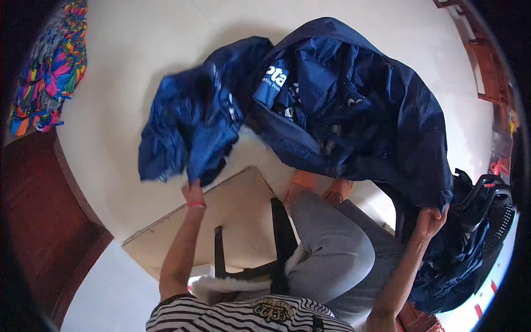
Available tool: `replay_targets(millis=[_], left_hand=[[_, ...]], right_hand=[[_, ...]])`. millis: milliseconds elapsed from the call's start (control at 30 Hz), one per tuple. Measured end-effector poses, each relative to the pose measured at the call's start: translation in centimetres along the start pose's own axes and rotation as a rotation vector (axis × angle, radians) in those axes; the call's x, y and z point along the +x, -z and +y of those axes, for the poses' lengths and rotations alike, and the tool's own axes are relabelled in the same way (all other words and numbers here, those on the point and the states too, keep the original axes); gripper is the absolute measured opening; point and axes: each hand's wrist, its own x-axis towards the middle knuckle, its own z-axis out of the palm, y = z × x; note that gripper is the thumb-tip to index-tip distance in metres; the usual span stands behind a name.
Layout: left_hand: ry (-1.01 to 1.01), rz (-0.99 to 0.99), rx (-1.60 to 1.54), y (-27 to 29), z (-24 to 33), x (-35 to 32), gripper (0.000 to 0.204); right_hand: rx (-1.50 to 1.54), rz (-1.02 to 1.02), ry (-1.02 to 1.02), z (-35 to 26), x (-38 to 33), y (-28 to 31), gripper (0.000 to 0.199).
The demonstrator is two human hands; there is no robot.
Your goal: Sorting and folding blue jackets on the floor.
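Observation:
A large navy-blue cloth garment, thin and shiny with white print, looks like a rain jacket point(381, 122) and spreads in the air and over the floor before my knees. Its left part hangs bunched and slightly blurred by motion. My left hand point(193, 195), a red band at the wrist, is closed on the lower edge of that bunched part. Far to the right, my right hand point(431, 223) grips the other end of the same jacket by its edge. Between the hands the cloth arches up and away from me, with folds hiding its inside.
On the right stands a black plastic basket point(498, 202) with more dark-blue cloth point(453, 265) piled at it. A flat tan board or sheet point(238, 221) lies under my left arm. Brown wooden furniture point(44, 210) and a multicoloured textile point(61, 66) are at the left.

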Motion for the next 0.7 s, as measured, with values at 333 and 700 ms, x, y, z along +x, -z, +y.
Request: replay_targets(millis=[333,700], left_hand=[[0.689,-0.477,-0.522,-7.3,14.3,-11.3,0.064],[0.096,-0.541,0.444,-28.0,16.3,5.6,0.089]], right_hand=[[0.021,-0.042,0.001,-0.2,-1.4,-3.8,0.018],[0.059,-0.005,-0.047,1.0,-1.0,-3.6,0.02]])
